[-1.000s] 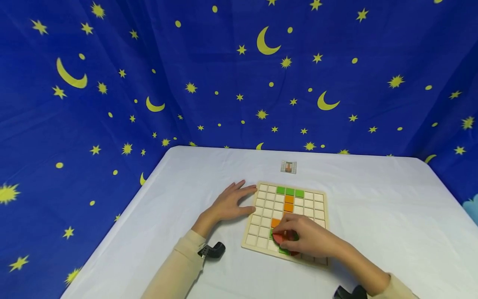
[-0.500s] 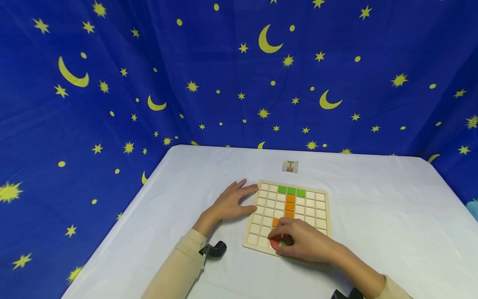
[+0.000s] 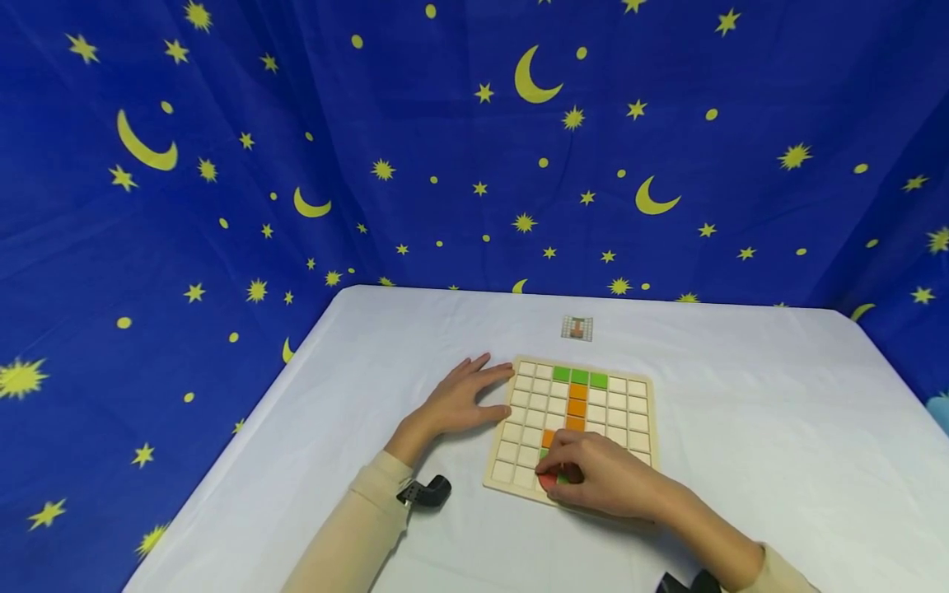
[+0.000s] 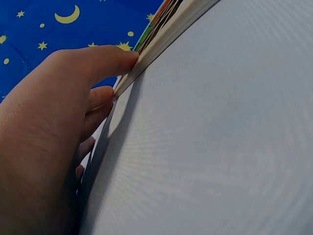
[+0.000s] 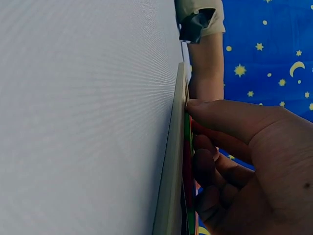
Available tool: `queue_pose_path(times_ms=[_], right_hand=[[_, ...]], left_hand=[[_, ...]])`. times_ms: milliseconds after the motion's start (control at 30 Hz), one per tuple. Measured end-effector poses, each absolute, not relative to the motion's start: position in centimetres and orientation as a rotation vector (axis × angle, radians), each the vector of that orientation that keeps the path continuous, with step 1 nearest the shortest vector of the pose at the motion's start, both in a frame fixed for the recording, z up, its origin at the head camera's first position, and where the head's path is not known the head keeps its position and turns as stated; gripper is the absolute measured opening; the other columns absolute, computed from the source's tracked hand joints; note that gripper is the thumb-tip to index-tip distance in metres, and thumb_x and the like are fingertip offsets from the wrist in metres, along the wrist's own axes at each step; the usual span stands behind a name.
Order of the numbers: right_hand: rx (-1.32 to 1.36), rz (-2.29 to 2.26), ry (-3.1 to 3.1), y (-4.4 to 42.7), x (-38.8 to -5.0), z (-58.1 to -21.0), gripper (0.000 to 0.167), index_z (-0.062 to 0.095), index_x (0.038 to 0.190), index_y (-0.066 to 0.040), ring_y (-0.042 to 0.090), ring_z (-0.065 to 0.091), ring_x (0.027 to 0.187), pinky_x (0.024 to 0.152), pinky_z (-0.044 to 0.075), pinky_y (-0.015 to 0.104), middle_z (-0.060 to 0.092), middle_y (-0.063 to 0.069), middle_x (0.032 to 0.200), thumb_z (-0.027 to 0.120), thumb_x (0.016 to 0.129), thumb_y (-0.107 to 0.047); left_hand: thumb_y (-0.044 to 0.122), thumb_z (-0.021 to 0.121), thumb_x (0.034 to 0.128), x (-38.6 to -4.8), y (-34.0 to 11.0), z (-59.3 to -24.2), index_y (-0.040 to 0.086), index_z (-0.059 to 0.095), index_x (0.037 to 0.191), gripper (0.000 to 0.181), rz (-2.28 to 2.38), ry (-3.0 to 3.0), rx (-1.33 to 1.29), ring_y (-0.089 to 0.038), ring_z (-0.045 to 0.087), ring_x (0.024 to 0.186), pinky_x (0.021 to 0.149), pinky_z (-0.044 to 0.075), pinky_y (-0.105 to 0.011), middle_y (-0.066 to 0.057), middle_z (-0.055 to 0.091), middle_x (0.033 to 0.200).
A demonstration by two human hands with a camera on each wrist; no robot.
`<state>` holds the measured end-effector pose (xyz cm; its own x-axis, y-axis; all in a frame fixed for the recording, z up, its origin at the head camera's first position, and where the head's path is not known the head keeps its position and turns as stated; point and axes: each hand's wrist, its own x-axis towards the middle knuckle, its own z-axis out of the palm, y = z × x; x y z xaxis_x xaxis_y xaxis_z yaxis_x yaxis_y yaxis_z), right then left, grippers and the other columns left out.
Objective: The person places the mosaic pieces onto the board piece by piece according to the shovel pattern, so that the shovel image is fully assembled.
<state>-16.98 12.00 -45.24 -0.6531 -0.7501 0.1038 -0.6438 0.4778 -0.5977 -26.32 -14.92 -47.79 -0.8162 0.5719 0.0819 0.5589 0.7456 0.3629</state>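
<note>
A pale wooden grid board lies flat on the white table. Green tiles fill part of its far row, and orange tiles run down from their middle. My right hand is over the near part of the board, thumb and fingers pinching a red round-edged piece at the near row. This hand hides several cells and tiles under it. In the right wrist view, the fingers and thumb meet the board's face. My left hand rests with spread fingers, thumb and fingertips touching the board's left edge.
A small card with a grid pattern lies beyond the board. Behind the table hangs a blue cloth with yellow moons and stars. Black wrist devices sit on both arms.
My right hand has moved slightly left and nearer, bringing the red piece from above the near rows down to the near row. The left hand has stayed at the board's edge.
</note>
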Motion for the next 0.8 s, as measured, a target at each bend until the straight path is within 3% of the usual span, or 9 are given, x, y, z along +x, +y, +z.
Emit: queue_pose_path(times_ms=[200,433,633,800], right_hand=[[-1.213,-0.931,2.590,12.6,-16.9,-45.1,0.016,0.073,0.105,-0.028,0.004,0.052,0.075,0.064,0.046,0.021,0.057,-0.017,0.093,0.070,0.089,-0.031],[-1.184,-1.033,2.727,15.0,-17.4,-44.6,0.015,0.075,0.104,-0.020,0.002,0.053,0.073,0.061,0.049,0.022,0.058,-0.017,0.092,0.069,0.090,-0.021],[-0.976,-0.954,2.882,18.0,-17.6,-45.1,0.024,0.072,0.112,-0.017,0.005,0.051,0.071,0.059,0.046,0.020,0.056,-0.012,0.101,0.070,0.089,-0.024],[-0.825,-0.806,3.028,21.6,-17.3,-45.5,0.028,0.072,0.112,-0.020,0.005,0.054,0.082,0.066,0.048,0.026,0.054,-0.014,0.109,0.074,0.085,-0.028]], left_hand=[[0.058,0.056,0.0881,-26.4,-14.7,-47.8,0.026,0.043,0.147,0.068,0.580,2.896,0.943,-0.019,0.014,0.144,0.117,0.007,-0.036,0.014,0.035,0.150],[0.059,0.055,0.0878,-26.7,-14.8,-48.1,0.025,0.043,0.146,0.069,0.586,2.889,0.970,-0.021,0.015,0.144,0.117,0.008,-0.038,0.012,0.036,0.150],[0.058,0.054,0.0897,-26.5,-15.4,-48.0,0.022,0.045,0.145,0.067,0.511,2.913,1.004,-0.026,0.020,0.143,0.116,0.015,-0.043,0.007,0.039,0.149],[0.058,0.050,0.0914,-25.7,-15.1,-47.7,0.023,0.046,0.145,0.064,0.399,2.935,0.939,-0.027,0.026,0.141,0.113,0.020,-0.052,0.005,0.040,0.148]])
